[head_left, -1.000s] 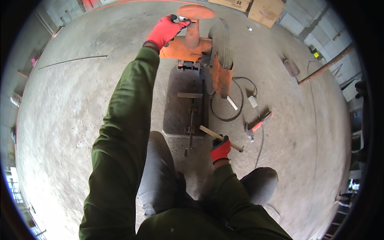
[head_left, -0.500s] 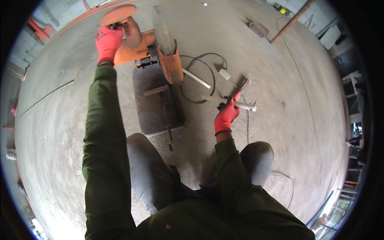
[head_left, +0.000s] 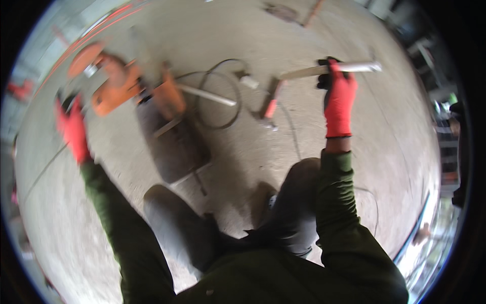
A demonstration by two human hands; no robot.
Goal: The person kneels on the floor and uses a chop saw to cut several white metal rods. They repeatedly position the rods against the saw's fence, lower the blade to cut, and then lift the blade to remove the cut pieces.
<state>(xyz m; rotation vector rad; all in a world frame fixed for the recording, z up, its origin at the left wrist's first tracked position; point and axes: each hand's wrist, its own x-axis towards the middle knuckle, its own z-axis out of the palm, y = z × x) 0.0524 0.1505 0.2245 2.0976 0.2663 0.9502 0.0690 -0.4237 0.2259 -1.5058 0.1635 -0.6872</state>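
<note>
A pale, straight length of tube (head_left: 359, 67) is held crosswise in my red-gloved right hand (head_left: 339, 96), its bright end sticking out to the right. My left hand (head_left: 73, 124), also in a red glove, is blurred. Its fingers are apart and hold nothing. Just right of it stands an orange cut-off saw (head_left: 116, 88) with a round orange guard and a dark base plate (head_left: 174, 142). Below the tube's left end, a red-handled tool (head_left: 271, 108) lies on the floor, too smeared to name its kind.
A loop of dark cable (head_left: 238, 96) with a pale plug (head_left: 248, 81) lies right of the saw. Another pale bar (head_left: 207, 95) crosses it. My knees are bent at the near side of the saw. A brown object (head_left: 282, 12) lies at the far edge.
My left hand has let go of the saw's upper part and moved down and left. My right hand has lifted the tube up and to the right. The whole view has shifted.
</note>
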